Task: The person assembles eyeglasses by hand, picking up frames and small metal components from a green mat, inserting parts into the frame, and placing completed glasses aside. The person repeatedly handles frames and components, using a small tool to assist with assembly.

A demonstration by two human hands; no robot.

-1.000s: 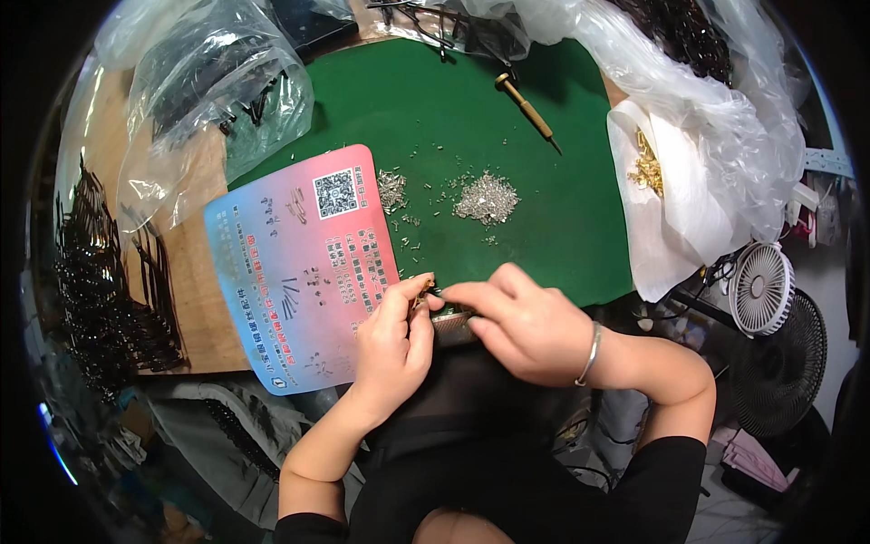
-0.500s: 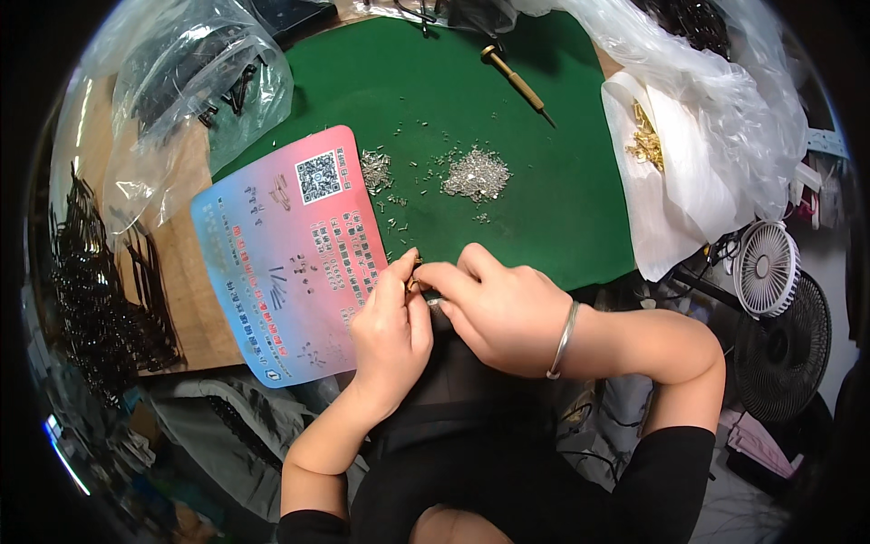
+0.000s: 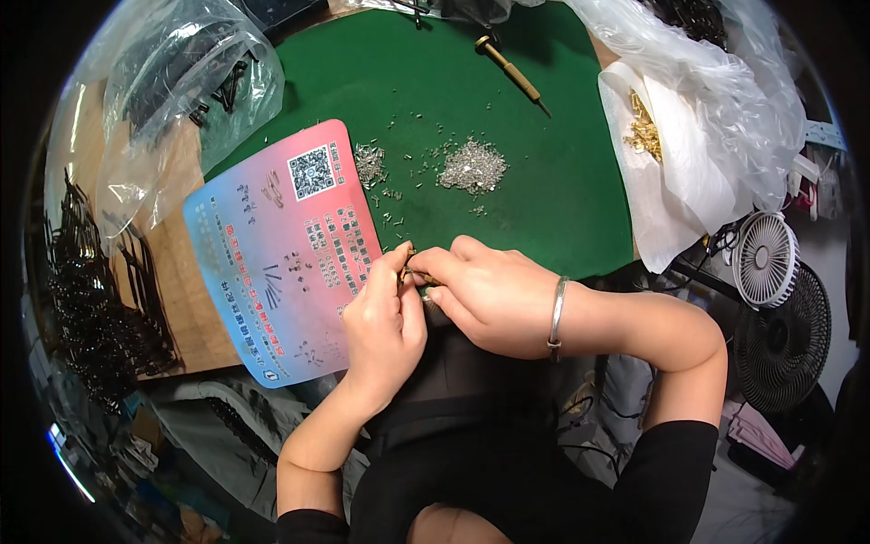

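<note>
Gold-coloured piece (image 3: 405, 265), small and mostly covered by fingers, sits between the two hands at the near edge of the green mat (image 3: 553, 208); its full shape cannot be made out. The left hand (image 3: 382, 317) has thumb and fingertips closed on it. The right hand (image 3: 494, 295) meets it from the other side, thumb and forefinger drawn close together; whether they pinch the piece or something thin beside it, I cannot tell. A pale bit under the right fingertips is too small to identify. A bracelet (image 3: 555, 317) circles the right wrist.

Left of the hands lies a pink-and-blue card (image 3: 245, 263), its near right edge partly behind the left hand. Beyond the fingertips are a large pile of silver bits (image 3: 472, 167) and a smaller pile (image 3: 369, 166) beside the card, single bits too fine to tell apart. Farther off, a brass screwdriver (image 3: 510, 71) lies slantwise on the mat. To the right, gold parts (image 3: 644, 131) rest on a white sheet (image 3: 666, 222), partly under its fold. At far left, dark strips (image 3: 95, 290) blur together toward the black rim.
</note>
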